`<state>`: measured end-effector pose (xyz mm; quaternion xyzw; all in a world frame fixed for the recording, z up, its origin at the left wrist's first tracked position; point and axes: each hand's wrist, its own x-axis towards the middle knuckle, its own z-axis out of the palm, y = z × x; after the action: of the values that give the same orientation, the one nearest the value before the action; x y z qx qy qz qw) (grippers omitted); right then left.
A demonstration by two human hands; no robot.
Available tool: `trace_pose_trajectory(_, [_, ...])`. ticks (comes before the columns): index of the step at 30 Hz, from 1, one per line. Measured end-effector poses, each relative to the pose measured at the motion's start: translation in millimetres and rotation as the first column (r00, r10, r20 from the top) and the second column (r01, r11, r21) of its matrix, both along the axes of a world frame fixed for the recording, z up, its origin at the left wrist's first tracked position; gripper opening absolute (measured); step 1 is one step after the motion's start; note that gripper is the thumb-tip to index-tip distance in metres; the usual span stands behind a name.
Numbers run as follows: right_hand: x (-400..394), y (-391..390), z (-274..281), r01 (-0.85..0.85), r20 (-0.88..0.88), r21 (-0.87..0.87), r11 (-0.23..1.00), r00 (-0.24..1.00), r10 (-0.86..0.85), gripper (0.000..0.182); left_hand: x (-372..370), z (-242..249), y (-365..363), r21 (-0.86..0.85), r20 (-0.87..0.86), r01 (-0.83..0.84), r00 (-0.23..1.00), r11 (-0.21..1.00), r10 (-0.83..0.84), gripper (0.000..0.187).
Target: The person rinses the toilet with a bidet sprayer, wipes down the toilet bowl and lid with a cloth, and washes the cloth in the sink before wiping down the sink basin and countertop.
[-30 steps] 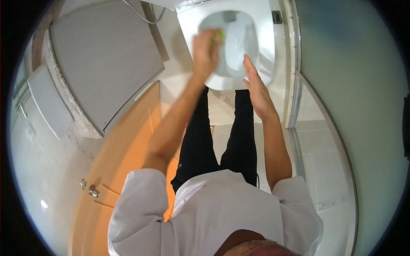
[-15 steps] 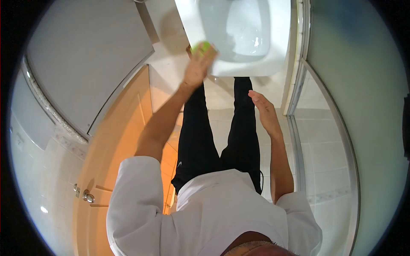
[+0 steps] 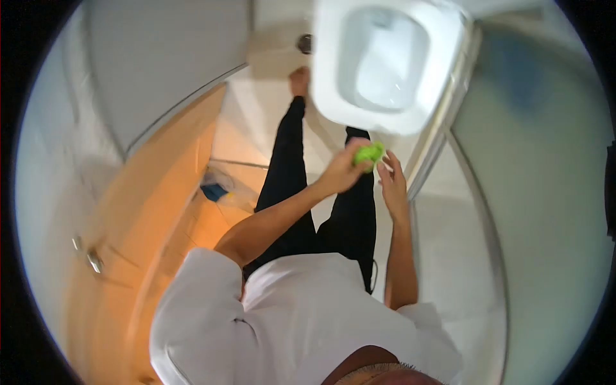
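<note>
My left hand (image 3: 341, 171) is closed round a bright green, crumpled-looking object (image 3: 368, 154), perhaps a sponge or cloth, just below the front rim of a white toilet (image 3: 324, 96). Close to its right side is my right hand (image 3: 394, 186), fingers raised and apart, holding nothing that I can see. Whether its fingertips touch the green object is unclear. Water shows inside the bowl.
An orange-brown door (image 3: 109, 212) with a metal knob (image 3: 94, 260) is at the left, below a grey panel (image 3: 170, 58). Frosted glass (image 3: 545, 192) with a metal frame stands at the right. A round dark drain (image 3: 304, 43) lies near my foot.
My left hand has moved from the toilet's left front edge down and right with the green object, close to my right hand. The camera view has shifted, and the toilet appears farther right and lower.
</note>
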<state>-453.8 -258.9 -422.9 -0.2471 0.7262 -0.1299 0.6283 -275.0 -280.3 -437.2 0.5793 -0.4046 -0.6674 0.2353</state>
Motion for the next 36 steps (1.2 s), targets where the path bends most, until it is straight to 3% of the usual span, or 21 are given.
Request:
trace_pose_trajectory(1, [8.3,-25.7,-4.0,-0.144,0.093,-0.035,0.989,0.985,0.147,0.050,10.4,2.0,-1.6,-0.054,0.082,-0.107,0.990,0.993,0.111,0.044])
trace_pose_trajectory(3, [15.1,-24.5,14.7,0.100,0.356,-0.027,0.995,0.931,-0.084,0.054,-5.4,28.4,9.6,-0.085,0.080,0.150,0.986,0.985,-0.143,0.055])
trace_pose_trajectory(4, [15.4,-29.6,26.2,0.051,0.311,0.020,0.998,0.949,-0.055,0.051,1.9,46.2,7.6,-0.065,0.069,0.136,0.989,0.989,-0.132,0.062])
trace_pose_trajectory(5, [10.1,-34.2,29.0,-0.096,0.283,-0.055,0.994,0.953,0.107,0.046,14.9,79.9,-4.6,0.064,0.068,0.223,0.972,0.973,-0.227,0.062])
trace_pose_trajectory(6, [5.8,-36.4,29.0,-0.202,0.194,-0.094,0.975,0.957,0.217,0.045,32.8,91.9,11.4,-0.012,0.154,0.087,0.985,0.996,-0.084,0.060])
trace_pose_trajectory(7, [0.7,-39.3,28.0,-0.307,0.096,-0.121,0.944,0.943,0.319,0.045,28.0,99.1,18.1,-0.221,0.241,0.132,0.968,0.966,-0.078,0.057])
trace_pose_trajectory(10, [6.9,-87.7,62.8,-0.617,-0.015,-0.228,0.753,0.775,0.631,0.061,77.1,144.1,25.1,-0.209,0.467,-0.001,0.879,0.978,0.101,0.048])
trace_pose_trajectory(14, [-37.7,-112.9,46.5,-0.750,-0.143,-0.256,0.609,0.653,0.744,0.058,129.4,160.4,81.2,-0.231,0.568,-0.237,0.755,0.944,0.329,0.045])
trace_pose_trajectory(15, [-25.3,-115.4,58.4,-0.787,-0.172,-0.243,0.568,0.611,0.773,0.058,166.4,168.6,104.6,-0.161,0.570,-0.319,0.742,0.934,0.352,0.045])
trace_pose_trajectory(16, [-39.3,-116.1,23.1,-0.754,-0.182,-0.275,0.597,0.650,0.737,0.058,189.2,172.0,129.9,-0.100,0.600,-0.388,0.711,0.916,0.367,0.045])
trace_pose_trajectory(17, [-32.7,-116.5,25.7,-0.766,-0.110,-0.161,0.623,0.641,0.760,0.056,208.6,171.3,154.8,-0.124,0.618,-0.420,0.676,0.899,0.401,0.045])
trace_pose_trajectory(18, [-32.8,-118.4,14.7,-0.805,-0.162,-0.075,0.589,0.592,0.789,0.055,224.8,166.9,180.2,-0.023,0.664,-0.421,0.672,0.907,0.329,0.044])
trace_pose_trajectory(19, [-20.3,-109.0,31.0,-0.828,-0.121,-0.156,0.539,0.558,0.821,0.051,239.1,156.5,204.1,0.021,0.689,-0.436,0.658,0.900,0.303,0.043])
trace_pose_trajectory(21, [35.8,-104.1,67.8,-0.949,-0.227,-0.104,0.299,0.315,0.922,0.047,262.4,125.2,253.9,0.053,0.792,-0.462,0.560,0.885,0.245,0.040])
trace_pose_trajectory(23, [108.2,-83.2,80.5,-0.980,-0.250,-0.097,0.173,0.193,0.949,0.046,285.4,81.9,306.9,0.032,0.867,-0.508,0.442,0.861,0.229,0.038])
trace_pose_trajectory(25, [178.1,-54.1,81.9,-0.985,-0.222,-0.117,0.128,0.151,0.963,0.045,303.7,50.6,360.9,-0.122,0.713,-0.709,0.425,0.695,0.558,0.038])
trace_pose_trajectory(26, [214.7,-38.7,80.8,-0.985,-0.206,-0.136,0.105,0.132,0.970,0.045,315.1,64.7,382.5,-0.133,0.714,-0.740,0.390,0.660,0.581,0.038])
trace_pose_trajectory(28, [283.4,-13.0,82.1,-0.982,-0.169,-0.178,0.068,0.098,0.981,0.044,331.4,102.9,417.9,0.071,0.699,-0.857,0.408,0.511,0.587,0.037])
trace_pose_trajectory(30, [352.9,14.0,89.7,-0.977,-0.143,-0.211,0.012,0.043,0.989,0.043,338.5,88.4,469.2,0.084,0.676,-0.931,0.315,0.355,0.666,0.037])
trace_pose_trajectory(35, [472.5,67.6,104.9,-0.954,-0.074,-0.249,-0.167,-0.153,0.985,0.041,300.3,60.3,537.2,-0.068,0.682,-0.961,-0.240,-0.267,0.690,0.034])
trace_pose_trajectory(36, [489.2,75.6,106.2,-0.949,-0.062,-0.246,-0.198,-0.188,0.980,0.041,289.0,55.0,542.5,-0.041,0.680,-0.946,-0.262,-0.321,0.685,0.034])
